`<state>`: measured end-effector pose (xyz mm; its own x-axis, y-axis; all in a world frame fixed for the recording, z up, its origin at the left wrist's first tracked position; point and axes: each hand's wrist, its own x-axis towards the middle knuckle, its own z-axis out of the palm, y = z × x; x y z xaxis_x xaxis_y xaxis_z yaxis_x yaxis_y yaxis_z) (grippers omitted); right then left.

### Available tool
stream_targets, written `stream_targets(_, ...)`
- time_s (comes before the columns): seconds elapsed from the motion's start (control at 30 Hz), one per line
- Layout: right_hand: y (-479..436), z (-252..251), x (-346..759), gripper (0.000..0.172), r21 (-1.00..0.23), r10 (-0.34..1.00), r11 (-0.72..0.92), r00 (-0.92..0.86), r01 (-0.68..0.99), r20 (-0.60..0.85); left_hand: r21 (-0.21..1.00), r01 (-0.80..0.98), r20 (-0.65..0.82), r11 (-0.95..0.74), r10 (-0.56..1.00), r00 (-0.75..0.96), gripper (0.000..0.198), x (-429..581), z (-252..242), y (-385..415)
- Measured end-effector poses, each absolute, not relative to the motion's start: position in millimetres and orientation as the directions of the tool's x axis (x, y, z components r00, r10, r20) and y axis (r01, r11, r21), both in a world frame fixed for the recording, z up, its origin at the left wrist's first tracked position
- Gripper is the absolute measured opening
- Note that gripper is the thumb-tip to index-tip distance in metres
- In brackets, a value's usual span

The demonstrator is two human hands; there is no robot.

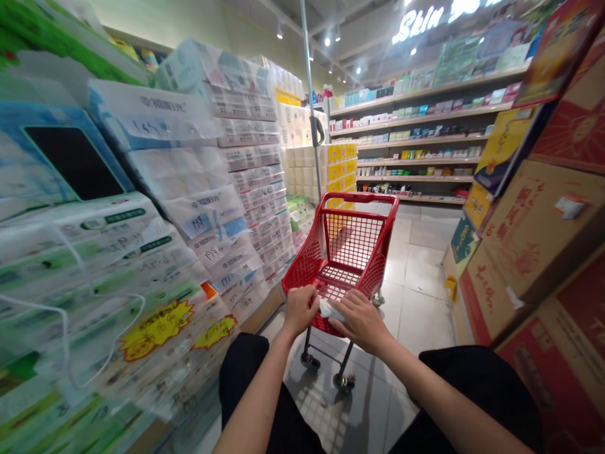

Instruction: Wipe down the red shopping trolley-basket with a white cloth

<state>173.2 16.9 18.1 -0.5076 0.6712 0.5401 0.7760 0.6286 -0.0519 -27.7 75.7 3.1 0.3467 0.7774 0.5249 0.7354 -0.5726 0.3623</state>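
Note:
A small red plastic shopping cart point(355, 234) with grid-patterned walls stands in front of my knees. My left hand point(301, 309) is closed around the near rim of the cart, its thumb beside a crumpled white cloth or tissue point(327, 308). With fingers bent over it, my right hand point(360, 317) presses this white piece against the same rim. Part of it is hidden under my right fingers, and whether it is paper or fabric I cannot tell. The cart's basket shows only its red slatted bottom.
Stacked tissue packs point(250, 151) line the left side, with a dark-screened phone point(75, 162) and a white cable point(66, 328). Cardboard boxes point(543, 227) rise on the right. A glass door handle point(317, 131) and product shelves point(416, 139) are ahead, beyond the tiled floor point(416, 277).

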Motion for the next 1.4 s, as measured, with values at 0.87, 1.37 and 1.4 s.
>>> stream_targets(0.87, 70, 11, 193, 0.027, -0.13, 0.72, 0.476, -0.301, 0.87, 0.625, 0.073, 0.817, 0.439, -0.572, 0.754, 0.489, 0.027, 13, 2, 52)
stream_targets(1.37, 43, 26, 183, 0.029, -0.314, 0.652, 0.699, -0.391, 0.643, 0.65, 0.074, 0.773, 0.408, -0.63, 0.727, 0.553, 0.014, -30, 3, 57)
stream_targets(1.4, 45, 29, 175, 0.028, -0.31, 0.667, 0.667, -0.358, 0.677, 0.653, 0.072, 0.769, 0.403, -0.635, 0.724, 0.56, 0.012, -30, 2, 58)
